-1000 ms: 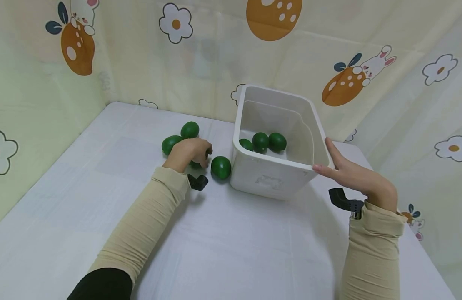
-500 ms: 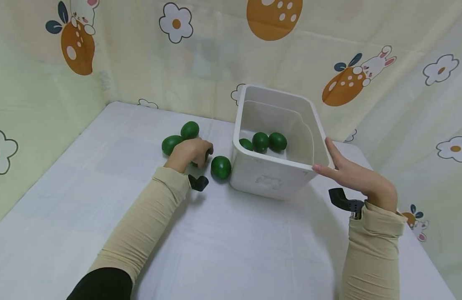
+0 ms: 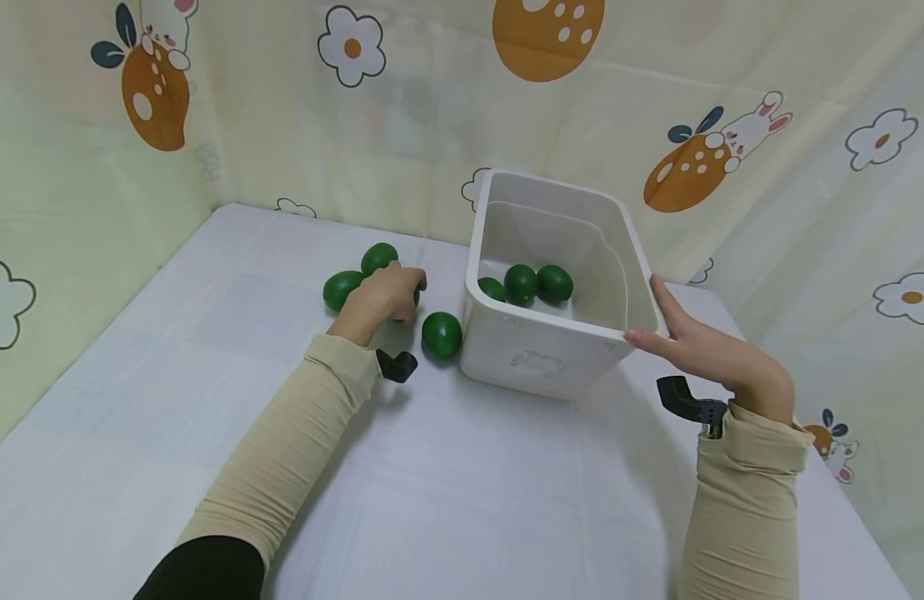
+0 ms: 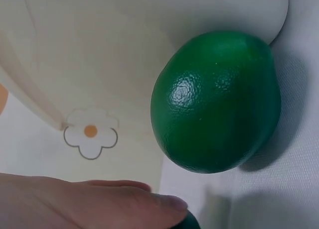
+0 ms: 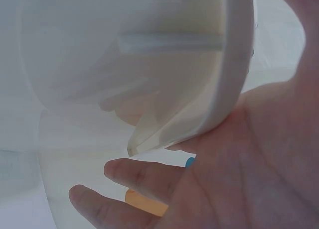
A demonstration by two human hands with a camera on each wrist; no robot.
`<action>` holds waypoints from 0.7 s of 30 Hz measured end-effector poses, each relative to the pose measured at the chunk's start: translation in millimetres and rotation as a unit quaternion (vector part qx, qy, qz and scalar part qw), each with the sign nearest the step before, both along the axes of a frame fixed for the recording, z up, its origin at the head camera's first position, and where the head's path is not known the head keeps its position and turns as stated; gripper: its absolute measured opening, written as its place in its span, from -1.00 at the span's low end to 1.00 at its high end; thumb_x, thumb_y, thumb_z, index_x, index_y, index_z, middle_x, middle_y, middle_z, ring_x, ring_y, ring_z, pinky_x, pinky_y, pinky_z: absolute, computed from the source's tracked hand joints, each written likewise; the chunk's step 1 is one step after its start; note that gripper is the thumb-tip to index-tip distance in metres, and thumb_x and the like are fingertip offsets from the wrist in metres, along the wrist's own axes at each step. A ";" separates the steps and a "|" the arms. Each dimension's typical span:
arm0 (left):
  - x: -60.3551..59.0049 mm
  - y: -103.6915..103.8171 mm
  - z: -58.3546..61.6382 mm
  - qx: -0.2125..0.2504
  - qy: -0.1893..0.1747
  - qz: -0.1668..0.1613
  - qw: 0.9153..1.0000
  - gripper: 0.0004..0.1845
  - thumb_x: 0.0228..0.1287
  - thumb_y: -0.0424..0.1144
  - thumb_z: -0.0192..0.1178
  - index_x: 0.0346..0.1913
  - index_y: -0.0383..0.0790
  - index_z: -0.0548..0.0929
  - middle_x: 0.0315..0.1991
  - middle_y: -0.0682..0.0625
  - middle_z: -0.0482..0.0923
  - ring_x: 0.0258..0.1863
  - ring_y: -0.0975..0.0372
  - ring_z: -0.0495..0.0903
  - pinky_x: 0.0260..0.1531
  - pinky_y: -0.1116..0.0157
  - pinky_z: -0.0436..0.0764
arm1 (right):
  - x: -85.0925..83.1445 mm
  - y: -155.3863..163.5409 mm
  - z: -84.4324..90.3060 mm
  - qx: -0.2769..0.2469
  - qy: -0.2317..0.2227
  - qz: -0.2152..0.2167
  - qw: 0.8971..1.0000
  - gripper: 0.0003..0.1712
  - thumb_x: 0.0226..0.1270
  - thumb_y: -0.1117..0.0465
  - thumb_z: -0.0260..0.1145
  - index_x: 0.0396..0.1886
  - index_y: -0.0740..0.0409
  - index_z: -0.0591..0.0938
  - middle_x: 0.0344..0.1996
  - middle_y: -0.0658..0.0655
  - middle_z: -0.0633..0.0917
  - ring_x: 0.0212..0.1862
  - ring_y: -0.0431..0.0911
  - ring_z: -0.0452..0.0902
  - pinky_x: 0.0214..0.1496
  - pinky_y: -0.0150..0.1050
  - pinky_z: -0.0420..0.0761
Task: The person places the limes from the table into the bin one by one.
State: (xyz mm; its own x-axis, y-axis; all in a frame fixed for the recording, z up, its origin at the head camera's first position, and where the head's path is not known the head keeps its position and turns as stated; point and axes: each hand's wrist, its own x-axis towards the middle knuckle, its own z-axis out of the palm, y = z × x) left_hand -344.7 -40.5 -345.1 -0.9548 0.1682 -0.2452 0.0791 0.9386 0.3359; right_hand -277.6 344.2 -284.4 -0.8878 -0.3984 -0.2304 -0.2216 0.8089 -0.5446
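In the head view my left hand curls over a green lime, which it mostly hides. A sliver of that lime shows beside the thumb in the left wrist view. Behind and left of the hand lie two more limes, one far and one nearer. Another lime sits against the left side of a white plastic box. My right hand rests at the box's front right corner, thumb on the front rim. Its fingers stretch out straight under the rim in the right wrist view.
Inside the box, limes lie on the bottom toward the left. A white cloth covers the table. Close behind the table hangs a patterned curtain, which also runs down both sides.
My left hand has risen slightly and shifted a little away from me, with the lime in its fingers. The box, the right hand and the other limes have stayed put.
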 end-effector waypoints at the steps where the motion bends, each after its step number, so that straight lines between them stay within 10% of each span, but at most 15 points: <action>1: -0.1 0.2 -0.2 0.004 0.007 0.002 1.000 -0.42 0.15 -0.31 0.24 0.27 -0.03 0.41 0.19 -0.18 0.30 -0.05 0.03 0.40 -0.10 0.09 0.50 | -0.1 0.3 -0.1 0.000 0.000 0.000 1.000 0.01 0.44 -0.12 -0.01 0.43 -0.22 -0.58 0.49 0.06 -0.48 0.49 0.30 -0.40 0.20 0.51 -0.02; 21: 0.2 8.2 14.6 0.119 0.184 0.057 0.974 -0.39 0.19 -0.22 0.25 0.32 -0.02 0.36 0.32 -0.25 0.20 0.22 -0.10 0.33 0.04 -0.05 0.51 | 2.0 0.0 1.5 0.006 -0.010 -0.007 1.000 0.02 0.42 -0.18 -0.01 0.41 -0.28 -0.60 0.48 0.03 -0.51 0.49 0.31 -0.43 0.19 0.52 -0.02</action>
State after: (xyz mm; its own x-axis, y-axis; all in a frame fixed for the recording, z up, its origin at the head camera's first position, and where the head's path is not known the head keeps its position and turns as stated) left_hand -344.5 -32.3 -330.5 -0.9865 0.0660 0.1496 0.1346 0.8473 0.5137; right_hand -275.7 344.2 -282.9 -0.8883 -0.3835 -0.2528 -0.2001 0.8185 -0.5385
